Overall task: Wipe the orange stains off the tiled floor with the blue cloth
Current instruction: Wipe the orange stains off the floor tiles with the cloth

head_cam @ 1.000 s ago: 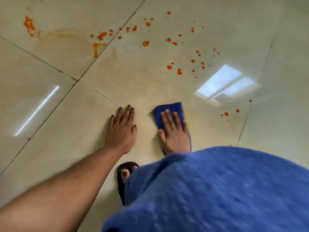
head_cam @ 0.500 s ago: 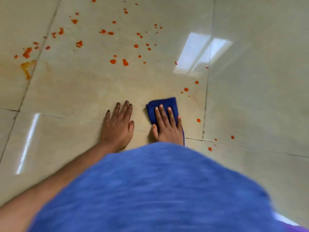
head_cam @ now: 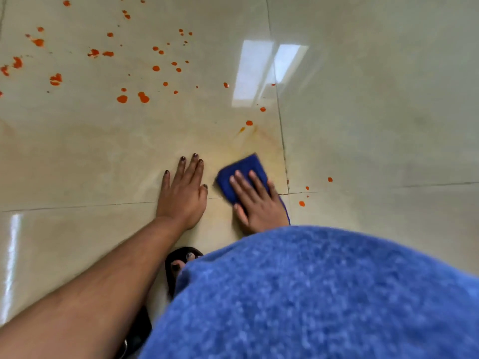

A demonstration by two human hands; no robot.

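From the head camera I looked down on a glossy beige tiled floor [head_cam: 363, 125]. The right hand [head_cam: 256, 203] lay flat on top of the blue cloth [head_cam: 241, 172], just right of the picture's centre, its fingers [head_cam: 242, 185] straight and slightly apart, pressing the cloth to the floor and pointing toward 11 o'clock. The cloth was blurred; its far corner stuck out past the fingertips, close to a grout line [head_cam: 282, 141] running toward 12 o'clock. A faint yellowish smear [head_cam: 259, 141] marked the tile just beyond the cloth.

The left hand [head_cam: 184, 193] rested palm down on the bare tile just beside the cloth at its 9 o'clock, not touching it, fingers straight and held close together, nails dark. Its bare forearm [head_cam: 90, 288] stretched back toward 7 o'clock.

Orange stains [head_cam: 134, 97] were scattered across the floor from 10 to 12 o'clock, well apart from the cloth. A few small orange drops [head_cam: 302, 203] lay near the cloth at its 3 o'clock, and two more [head_cam: 249, 123] near it at 12 o'clock.

A blue garment [head_cam: 311, 294] filled the lower right. Toes in a black sandal [head_cam: 178, 265] showed at its left edge.
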